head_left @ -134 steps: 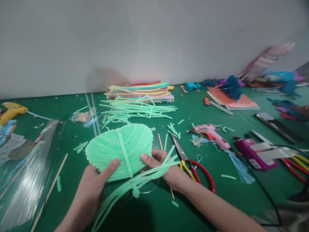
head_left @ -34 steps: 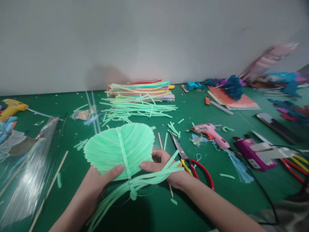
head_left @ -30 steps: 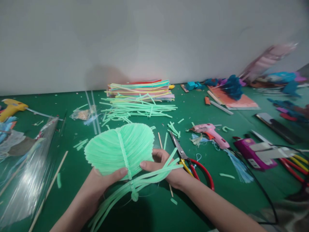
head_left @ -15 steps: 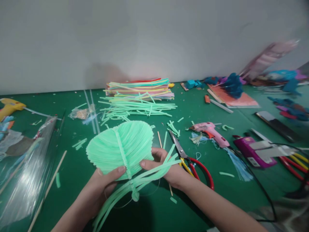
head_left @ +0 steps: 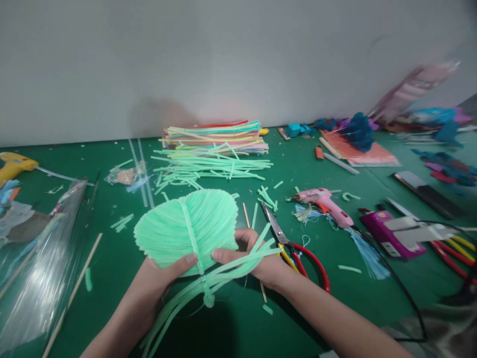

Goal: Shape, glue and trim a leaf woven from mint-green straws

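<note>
A mint-green leaf shape made of pipe cleaners (head_left: 186, 228) is held up between my two hands, its raised midrib running down toward me. My left hand (head_left: 164, 278) grips the lower left edge, thumb on top by the midrib and fingers hidden beneath. On the right side, my right hand (head_left: 249, 256) pinches the lower edge with its thumb on top and fingers curled behind. Loose pipe cleaner ends (head_left: 223, 271) spread from the base to both sides, some over my right wrist. A small twisted knob hangs at the base.
Mint pipe cleaners (head_left: 212, 165) lie before a multicolored bundle (head_left: 216, 136) against the wall. Red-and-yellow-handled scissors (head_left: 286, 241) rest beside my right forearm, near a pink glue gun (head_left: 324, 201). A wooden stick (head_left: 76, 288) and clear plastic (head_left: 44, 268) lie left, a yellow glue gun (head_left: 15, 166) farther back.
The leaf has shifted very slightly right and down, its top edge tilting back a little. My right thumb has slid slightly toward the midrib; both hands keep their hold.
</note>
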Demonstrator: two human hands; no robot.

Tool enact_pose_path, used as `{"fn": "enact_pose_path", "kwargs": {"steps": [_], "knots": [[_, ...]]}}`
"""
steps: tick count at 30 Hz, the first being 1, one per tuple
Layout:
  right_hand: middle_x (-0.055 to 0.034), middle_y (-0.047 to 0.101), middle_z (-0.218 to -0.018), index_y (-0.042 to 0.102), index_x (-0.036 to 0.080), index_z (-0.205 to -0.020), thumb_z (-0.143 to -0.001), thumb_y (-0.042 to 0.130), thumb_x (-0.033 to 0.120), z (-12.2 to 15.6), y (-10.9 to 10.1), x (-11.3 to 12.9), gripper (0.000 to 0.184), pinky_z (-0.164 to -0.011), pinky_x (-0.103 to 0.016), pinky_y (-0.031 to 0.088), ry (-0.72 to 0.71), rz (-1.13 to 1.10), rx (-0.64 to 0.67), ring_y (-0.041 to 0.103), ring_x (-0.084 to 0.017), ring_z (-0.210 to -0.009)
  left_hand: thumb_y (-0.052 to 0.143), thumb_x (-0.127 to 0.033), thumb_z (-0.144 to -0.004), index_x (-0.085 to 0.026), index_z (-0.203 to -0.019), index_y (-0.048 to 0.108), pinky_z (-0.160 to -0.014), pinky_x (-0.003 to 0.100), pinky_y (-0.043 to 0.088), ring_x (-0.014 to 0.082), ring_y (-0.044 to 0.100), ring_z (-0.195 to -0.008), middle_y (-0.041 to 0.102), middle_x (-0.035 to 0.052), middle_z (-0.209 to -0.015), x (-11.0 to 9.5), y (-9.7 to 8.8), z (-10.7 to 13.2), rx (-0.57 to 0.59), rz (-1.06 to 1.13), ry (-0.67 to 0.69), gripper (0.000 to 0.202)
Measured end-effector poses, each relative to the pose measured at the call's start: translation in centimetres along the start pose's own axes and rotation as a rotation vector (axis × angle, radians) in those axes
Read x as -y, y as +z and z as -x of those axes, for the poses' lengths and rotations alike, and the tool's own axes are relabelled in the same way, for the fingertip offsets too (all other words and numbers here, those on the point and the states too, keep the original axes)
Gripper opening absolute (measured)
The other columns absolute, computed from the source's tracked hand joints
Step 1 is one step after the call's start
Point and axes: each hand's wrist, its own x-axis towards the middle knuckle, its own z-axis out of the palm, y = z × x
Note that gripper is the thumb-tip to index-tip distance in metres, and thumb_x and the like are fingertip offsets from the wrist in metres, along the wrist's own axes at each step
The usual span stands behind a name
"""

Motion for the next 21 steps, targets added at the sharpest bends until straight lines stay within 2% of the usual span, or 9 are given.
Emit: {"fn": "enact_pose_path", "kwargs": {"steps": [5,8,12,18,21], "knots": [[-0.0013,0.076,-0.083,0.077,0.017,-0.086,-0.060,0.090,0.034,0.1,0.0,0.2,0.034,-0.065,-0.025,0.053,0.048,-0.015,-0.005,0.067,-0.014,-0.067,0.091,-0.026,-0.061,-0.019,-0.140,0.052,-0.103,0.045,0.052,0.0327,0.067,-0.114,0.074,0.0123,-0.119,0.2,-0.1,0.0,-0.032,-0.017,0.021,0.089],[-0.0038,0.076,-0.086,0.077,0.016,-0.091,-0.064,0.088,0.041,0.2,0.1,0.2,0.039,-0.068,-0.026,0.053,0.048,0.026,-0.033,0.068,-0.015,-0.070,0.089,-0.027,-0.064,-0.019,-0.140,0.052,-0.098,0.045,0.055,0.0328,0.070,-0.108,0.074,0.0122,-0.119,0.0,-0.2,0.2,-0.016,0.018,0.002,0.085],[-0.0039,0.076,-0.084,0.077,0.016,-0.094,-0.065,0.086,0.047,0.1,0.2,0.3,0.043,-0.067,-0.027,0.051,0.008,0.045,-0.049,0.066,-0.015,-0.069,0.086,-0.024,-0.067,-0.020,-0.138,0.055,-0.092,0.046,0.058,0.0339,0.072,-0.103,0.076,0.0115,-0.114,-0.1,0.0,0.4,-0.077,-0.029,-0.032,0.078],[0.0003,0.066,-0.065,0.073,0.015,-0.079,-0.076,0.074,0.058,0.0,0.0,0.3,0.042,-0.056,-0.024,0.043,0.000,0.049,-0.131,0.054,-0.011,-0.055,0.082,-0.025,-0.069,-0.026,-0.122,0.067,-0.105,0.042,0.050,0.0327,0.062,-0.122,0.074,0.0051,-0.121,-0.3,-0.2,0.1,-0.100,-0.029,0.050,0.056],[-0.0003,0.066,-0.067,0.072,0.016,-0.077,-0.080,0.071,0.058,0.0,-0.2,0.1,0.043,-0.058,-0.025,0.045,-0.016,0.008,-0.135,0.055,-0.011,-0.057,0.081,-0.019,-0.064,-0.025,-0.109,0.072,-0.111,0.039,0.043,0.0339,0.051,-0.134,0.074,0.0046,-0.120,-0.7,-1.0,0.0,-0.148,-0.105,0.082,0.046]]}}
